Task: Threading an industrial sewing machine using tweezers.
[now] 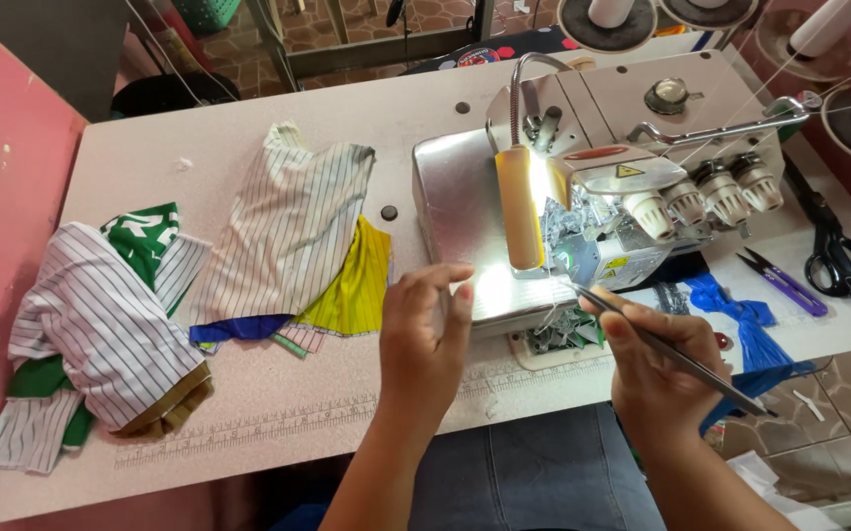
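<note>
An overlock sewing machine (632, 167) stands on a pale table (150, 157), lit by a small lamp (521, 206) on a gooseneck. My right hand (657, 369) grips metal tweezers (662, 344), whose tips point up-left at the needle area under the lamp. My left hand (425, 334) hovers by the machine's shiny bed plate (455, 211), fingers apart, holding nothing.
Striped white fabric pieces with yellow and blue trim (293, 236) lie left of the machine. A bundle of striped and green cloth (101, 324) sits at the table's left edge. Black scissors (839, 251), purple thread snips (785, 280) and blue cloth scraps (740, 320) lie to the right.
</note>
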